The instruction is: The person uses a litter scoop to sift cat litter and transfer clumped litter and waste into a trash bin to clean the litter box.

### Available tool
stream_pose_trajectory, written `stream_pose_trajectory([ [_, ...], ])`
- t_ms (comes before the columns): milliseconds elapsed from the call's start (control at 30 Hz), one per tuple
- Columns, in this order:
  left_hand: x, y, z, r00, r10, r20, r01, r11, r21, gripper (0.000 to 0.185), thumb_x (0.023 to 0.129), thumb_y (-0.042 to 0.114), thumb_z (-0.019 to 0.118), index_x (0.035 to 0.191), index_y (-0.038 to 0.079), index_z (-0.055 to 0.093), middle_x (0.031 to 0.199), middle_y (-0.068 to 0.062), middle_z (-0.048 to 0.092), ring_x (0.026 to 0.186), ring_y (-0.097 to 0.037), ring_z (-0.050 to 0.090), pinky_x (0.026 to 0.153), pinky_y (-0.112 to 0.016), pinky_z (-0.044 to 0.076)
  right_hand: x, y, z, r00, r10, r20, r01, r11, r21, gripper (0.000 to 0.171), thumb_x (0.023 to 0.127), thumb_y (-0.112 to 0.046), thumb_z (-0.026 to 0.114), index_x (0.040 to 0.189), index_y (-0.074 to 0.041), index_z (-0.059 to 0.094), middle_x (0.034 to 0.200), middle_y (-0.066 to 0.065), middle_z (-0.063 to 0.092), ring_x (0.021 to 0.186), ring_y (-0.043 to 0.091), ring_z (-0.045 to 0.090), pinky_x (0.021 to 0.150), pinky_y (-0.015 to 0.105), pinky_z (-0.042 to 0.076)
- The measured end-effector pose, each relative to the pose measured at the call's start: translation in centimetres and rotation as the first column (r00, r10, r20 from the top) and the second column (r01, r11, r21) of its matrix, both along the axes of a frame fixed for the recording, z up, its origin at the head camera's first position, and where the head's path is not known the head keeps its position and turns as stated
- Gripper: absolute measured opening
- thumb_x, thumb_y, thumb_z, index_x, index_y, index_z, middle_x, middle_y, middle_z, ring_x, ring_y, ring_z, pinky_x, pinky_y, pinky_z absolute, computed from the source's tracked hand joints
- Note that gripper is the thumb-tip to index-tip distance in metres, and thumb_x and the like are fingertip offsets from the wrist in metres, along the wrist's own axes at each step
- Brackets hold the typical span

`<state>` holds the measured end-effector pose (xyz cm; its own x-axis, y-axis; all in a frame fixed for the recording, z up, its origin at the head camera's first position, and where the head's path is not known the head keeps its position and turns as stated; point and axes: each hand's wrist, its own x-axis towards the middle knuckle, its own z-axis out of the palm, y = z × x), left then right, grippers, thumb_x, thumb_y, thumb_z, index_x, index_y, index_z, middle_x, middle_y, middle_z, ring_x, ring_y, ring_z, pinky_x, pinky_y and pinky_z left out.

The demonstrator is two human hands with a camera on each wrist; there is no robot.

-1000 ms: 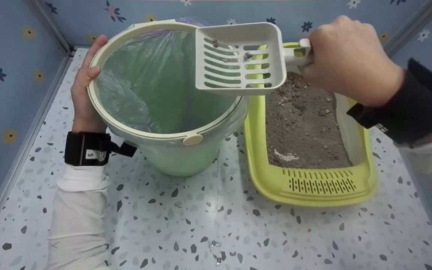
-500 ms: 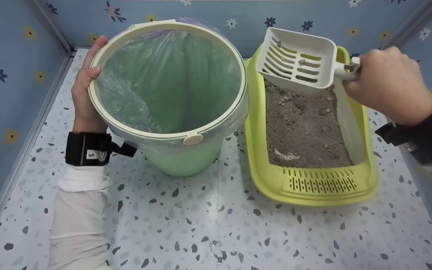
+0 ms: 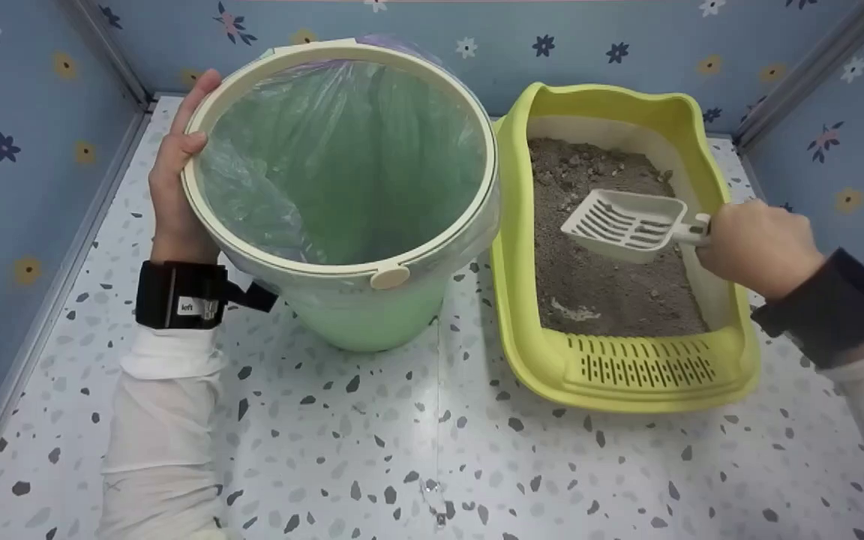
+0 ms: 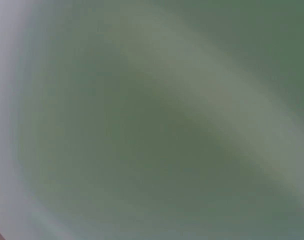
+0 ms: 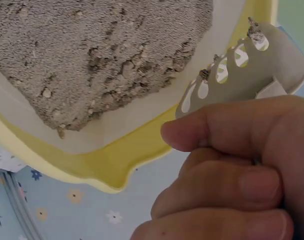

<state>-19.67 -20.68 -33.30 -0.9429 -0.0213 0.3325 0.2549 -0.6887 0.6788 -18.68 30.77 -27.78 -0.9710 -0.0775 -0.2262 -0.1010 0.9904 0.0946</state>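
Observation:
My right hand (image 3: 762, 244) grips the handle of a pale slotted litter scoop (image 3: 619, 221), held over the grey litter (image 3: 597, 300) in a yellow-green litter box (image 3: 514, 300). In the right wrist view, curled fingers (image 5: 217, 185) close round the handle, and small grey bits cling to the scoop's (image 5: 237, 82) slots. My left hand (image 3: 173, 187) holds the left side of a green trash bin (image 3: 364, 322), thumb at its cream rim. A clear plastic bag (image 3: 259, 195) lines the bin. In the left wrist view only a blurred green surface (image 4: 167, 130) shows.
Bin and litter box stand side by side on a white speckled surface (image 3: 327, 450). Blue flowered panels (image 3: 642, 37) rise at the back and on both sides. A small shiny clear object (image 3: 436, 499) lies near the front.
My right hand has carried the scoop from over the bin's right rim to the right and down over the litter. My left hand and the bin stay in place.

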Motion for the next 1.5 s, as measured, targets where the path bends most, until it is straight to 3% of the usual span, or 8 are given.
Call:
stream_pose_trajectory([
  [200,-0.1,0.1,0.1,1.000,-0.002,0.005,0.002,1.000,-0.004,0.054,0.091,0.006,0.031,0.145,0.009,0.035,0.149,-0.012,0.031,0.139,-0.027,0.027,0.112,-0.036,0.028,0.2,1.0,-2.2,0.992,0.036,0.119,-0.042,0.998,0.053,0.018,0.078,-0.008,0.052,0.060,-0.008,0.049,0.056,0.007,0.047,0.049,0.023,0.045,0.042,0.035,0.037],
  [600,-0.2,-0.1,0.0,1.000,-0.026,-0.001,0.026,0.999,0.030,0.055,0.090,0.005,0.035,0.145,0.007,0.034,0.149,-0.014,0.030,0.139,-0.028,0.027,0.110,-0.036,0.030,-0.7,1.2,-4.8,0.976,0.053,0.210,-0.079,0.990,0.117,0.013,0.074,-0.004,0.050,0.062,-0.006,0.046,0.059,0.012,0.050,0.051,0.027,0.050,0.043,0.042,0.042],
  [800,-0.1,-0.1,-0.1,0.999,-0.032,0.001,0.032,0.998,0.051,0.056,0.090,0.004,0.035,0.146,0.007,0.033,0.150,-0.014,0.029,0.139,-0.028,0.026,0.111,-0.037,0.029,-1.8,0.6,-5.8,0.982,0.054,0.182,-0.083,0.984,0.157,0.014,0.074,-0.004,0.050,0.060,-0.004,0.047,0.060,0.014,0.053,0.054,0.030,0.054,0.048,0.047,0.046],
  [1033,0.1,0.4,0.1,1.000,0.027,0.005,-0.026,0.999,-0.038,0.055,0.091,0.008,0.029,0.146,0.009,0.034,0.150,-0.009,0.031,0.139,-0.025,0.028,0.112,-0.036,0.026,-3.2,0.5,-6.7,0.988,0.014,0.153,-0.035,0.990,0.137,0.025,0.080,-0.005,0.046,0.055,-0.008,0.041,0.061,0.015,0.050,0.057,0.034,0.055,0.049,0.047,0.046],
  [1233,0.1,0.3,0.1,1.000,0.023,0.011,-0.022,0.999,-0.030,0.055,0.091,0.008,0.030,0.146,0.009,0.034,0.150,-0.009,0.031,0.139,-0.025,0.028,0.112,-0.035,0.026,-4.3,0.2,-7.5,0.992,-0.014,0.129,-0.004,0.990,0.139,0.022,0.083,-0.006,0.044,0.063,0.001,0.051,0.072,0.027,0.056,0.067,0.044,0.058,0.057,0.052,0.049],
  [1367,0.1,0.3,0.1,1.000,0.022,-0.005,-0.022,0.999,-0.046,0.056,0.091,0.008,0.030,0.147,0.008,0.031,0.150,-0.010,0.030,0.139,-0.025,0.027,0.112,-0.035,0.027,-4.8,0.0,-8.1,0.996,-0.021,0.089,0.008,0.991,0.136,0.024,0.085,-0.006,0.043,0.067,0.006,0.055,0.075,0.030,0.058,0.067,0.045,0.059,0.059,0.054,0.049],
  [1500,0.1,0.2,0.2,1.000,0.004,-0.005,-0.005,1.000,-0.008,0.056,0.090,0.007,0.031,0.147,0.007,0.032,0.150,-0.012,0.030,0.139,-0.026,0.026,0.112,-0.036,0.027,-5.3,0.1,-8.2,0.997,-0.033,0.073,0.023,0.992,0.125,0.023,0.084,-0.006,0.044,0.071,0.008,0.057,0.077,0.031,0.059,0.069,0.046,0.059,0.060,0.055,0.049],
])
